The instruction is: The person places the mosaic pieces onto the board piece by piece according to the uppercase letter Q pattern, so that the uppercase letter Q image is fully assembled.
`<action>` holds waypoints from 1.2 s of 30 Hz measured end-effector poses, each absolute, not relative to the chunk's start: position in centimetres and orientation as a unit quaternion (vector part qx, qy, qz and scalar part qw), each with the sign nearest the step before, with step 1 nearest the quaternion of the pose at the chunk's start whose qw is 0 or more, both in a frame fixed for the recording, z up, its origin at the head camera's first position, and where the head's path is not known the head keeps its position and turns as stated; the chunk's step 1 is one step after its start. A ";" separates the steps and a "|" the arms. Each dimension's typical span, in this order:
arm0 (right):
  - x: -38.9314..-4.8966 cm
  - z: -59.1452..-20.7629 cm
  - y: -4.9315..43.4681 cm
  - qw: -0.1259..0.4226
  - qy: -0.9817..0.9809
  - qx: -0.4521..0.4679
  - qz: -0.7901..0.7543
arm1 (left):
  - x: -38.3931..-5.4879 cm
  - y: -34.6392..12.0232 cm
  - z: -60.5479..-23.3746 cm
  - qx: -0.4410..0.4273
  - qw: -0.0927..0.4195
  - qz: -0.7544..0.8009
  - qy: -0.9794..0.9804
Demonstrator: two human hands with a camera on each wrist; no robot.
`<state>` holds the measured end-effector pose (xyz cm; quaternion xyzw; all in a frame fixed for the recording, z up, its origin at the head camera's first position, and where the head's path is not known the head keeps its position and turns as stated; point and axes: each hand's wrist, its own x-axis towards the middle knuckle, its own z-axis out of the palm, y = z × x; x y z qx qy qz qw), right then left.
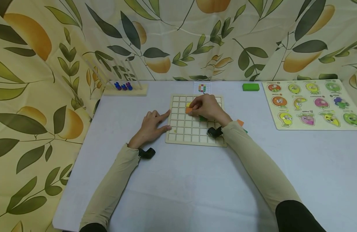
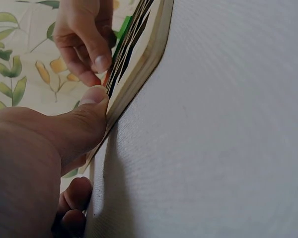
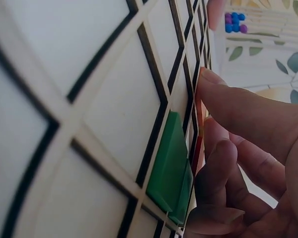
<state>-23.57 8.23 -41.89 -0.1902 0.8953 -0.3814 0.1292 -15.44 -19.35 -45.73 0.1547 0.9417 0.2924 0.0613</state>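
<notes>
Thumb and forefinger spread, the left hand (image 1: 150,126) is bracing the grid board (image 1: 191,132), likely for steadiness, while the right hand (image 1: 208,106) is apparently pinching an orange tile (image 1: 188,110)

No text, brand or number can be read in any of the views. On the fruit-and-vegetable puzzle board (image 1: 322,91), tiny marks sit beside the pictures, too small and blurred to make out as letters. The little pattern card (image 1: 202,88) shows coloured squares; any writing on it is too small to tell.
</notes>
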 end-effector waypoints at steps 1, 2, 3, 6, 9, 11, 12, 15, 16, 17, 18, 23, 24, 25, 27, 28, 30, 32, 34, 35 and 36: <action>-23.6 -41.9 8.3 0.127 0.896 -0.191 -0.380 | -15.4 -19.3 -45.7 0.155 0.061 0.293 0.941; -23.5 -41.9 8.3 0.125 0.897 -0.190 -0.379 | -15.4 -19.3 -45.7 0.155 0.061 0.294 0.941; -23.5 -41.8 8.4 0.123 0.898 -0.190 -0.378 | -15.4 -19.3 -45.7 0.156 0.060 0.294 0.941; -23.5 -41.9 8.5 0.120 0.899 -0.193 -0.375 | -15.4 -19.2 -45.7 0.156 0.059 0.293 0.941; -23.5 -41.9 8.6 0.120 0.899 -0.194 -0.373 | -15.4 -19.2 -45.6 0.158 0.057 0.290 0.942; -23.4 -41.8 8.6 0.120 0.899 -0.194 -0.373 | -15.4 -19.1 -45.6 0.159 0.056 0.289 0.943; -23.4 -41.7 8.6 0.120 0.899 -0.194 -0.374 | -15.4 -19.1 -45.5 0.159 0.057 0.289 0.942; -23.4 -41.6 8.8 0.117 0.897 -0.196 -0.378 | -15.4 -19.0 -45.5 0.159 0.057 0.292 0.941; -23.4 -41.5 8.9 0.116 0.896 -0.195 -0.381 | -15.4 -19.0 -45.5 0.159 0.057 0.294 0.941; -23.4 -41.5 9.0 0.115 0.895 -0.194 -0.384 | -15.5 -19.0 -45.5 0.159 0.057 0.297 0.940; -23.4 -41.4 9.2 0.114 0.894 -0.193 -0.388 | -15.5 -19.0 -45.5 0.160 0.056 0.298 0.939; -23.5 -41.0 10.7 0.104 0.895 -0.180 -0.394 | -15.5 -19.0 -45.7 0.163 0.056 0.295 0.940; -23.5 -40.9 11.1 0.103 0.896 -0.178 -0.393 | -15.5 -19.0 -45.7 0.162 0.056 0.293 0.941; -23.5 -40.8 11.5 0.100 0.898 -0.176 -0.391 | -15.5 -19.1 -45.7 0.161 0.057 0.294 0.941; -23.4 -40.6 12.4 0.097 0.903 -0.168 -0.384 | -15.5 -19.1 -45.8 0.158 0.058 0.294 0.941; -23.4 -40.5 13.0 0.098 0.904 -0.165 -0.382 | -15.4 -19.1 -45.8 0.158 0.059 0.294 0.941; -23.1 -40.5 14.1 0.097 0.909 -0.156 -0.374 | -15.4 -19.2 -45.8 0.156 0.061 0.293 0.941; -22.7 -40.4 15.4 0.099 0.912 -0.146 -0.370 | -15.4 -19.2 -45.8 0.154 0.063 0.292 0.942; -22.3 -40.3 16.6 0.101 0.915 -0.138 -0.365 | -15.3 -19.2 -45.8 0.151 0.066 0.290 0.943; -22.0 -40.4 17.3 0.103 0.916 -0.134 -0.363 | -15.3 -19.2 -45.8 0.150 0.067 0.291 0.943; -21.8 -40.4 17.9 0.106 0.917 -0.130 -0.362 | -15.3 -19.2 -45.8 0.149 0.068 0.290 0.943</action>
